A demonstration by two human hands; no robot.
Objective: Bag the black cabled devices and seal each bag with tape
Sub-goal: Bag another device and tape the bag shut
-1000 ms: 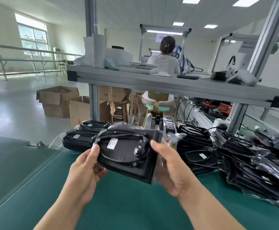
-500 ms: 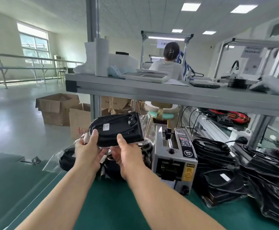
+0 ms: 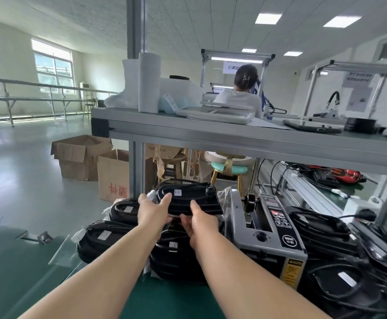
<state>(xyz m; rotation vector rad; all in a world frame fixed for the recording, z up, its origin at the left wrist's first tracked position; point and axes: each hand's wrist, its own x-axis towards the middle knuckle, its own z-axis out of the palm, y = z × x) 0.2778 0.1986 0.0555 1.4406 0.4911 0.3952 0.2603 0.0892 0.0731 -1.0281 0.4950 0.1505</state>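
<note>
Both arms reach forward over the green surface [image 3: 27, 279]; the left hand [image 3: 153, 212] and the right hand [image 3: 200, 224] hold one black cabled device [image 3: 187, 199] between them, lying flat, just above a stack of bagged devices [image 3: 176, 252] at the far edge of the surface; the left grip is closed on the device's left end, thumb laid on top near a small white label, fingers underneath; the right grip is closed on its near edge, thumb up against the side, fingers tucked below; crumpled clear plastic shows at both ends of the held device (whether that bag is taped cannot be told); its coiled cable lies on the upper face, with a round plug at the right end; just right of the stack stands a grey tape dispenser [image 3: 266, 231] with a black panel; beyond it lies a heap of black devices [image 3: 325, 236] with loose cables; left of the stack, two more bagged units [image 3: 100, 238] lie on the surface; above, an aluminium shelf [image 3: 233, 137] carries a white paper roll [image 3: 148, 84]; behind it a seated person [image 3: 240, 100] faces away.
</note>
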